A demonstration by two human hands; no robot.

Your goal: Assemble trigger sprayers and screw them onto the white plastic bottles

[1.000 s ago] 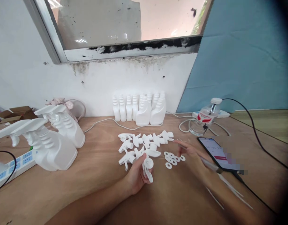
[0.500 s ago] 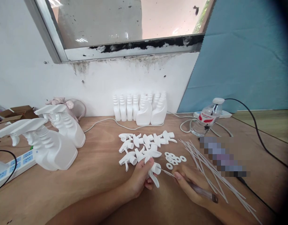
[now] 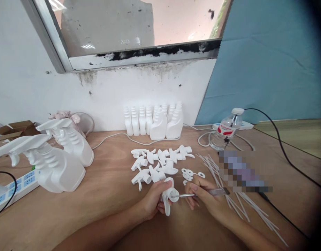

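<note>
My left hand (image 3: 155,198) is closed around a white trigger spray head (image 3: 166,202), its round collar turned to the right. Between the fingers of my right hand (image 3: 206,198) is a screwdriver (image 3: 220,191) with a see-through handle and thin metal shaft. Its tip is at the collar's opening; how deep it sits I cannot tell. Just beyond my left hand lie several more spray heads (image 3: 141,177) in loose rows. Small white ring washers (image 3: 201,174) lie behind my right hand, which partly covers them. Thin white tubes (image 3: 241,205) are spread to its right.
Several white bottles (image 3: 158,127) stand against the wall. At left, bottles with spray heads fitted (image 3: 71,176) stand beside a power strip (image 3: 16,190). A clear water bottle (image 3: 225,134), cables and a blurred-out object (image 3: 244,170) are at right.
My right hand has shifted slightly left and up, and the screwdriver now lies nearly level. The spray head has turned in my left hand, its collar facing more toward me.
</note>
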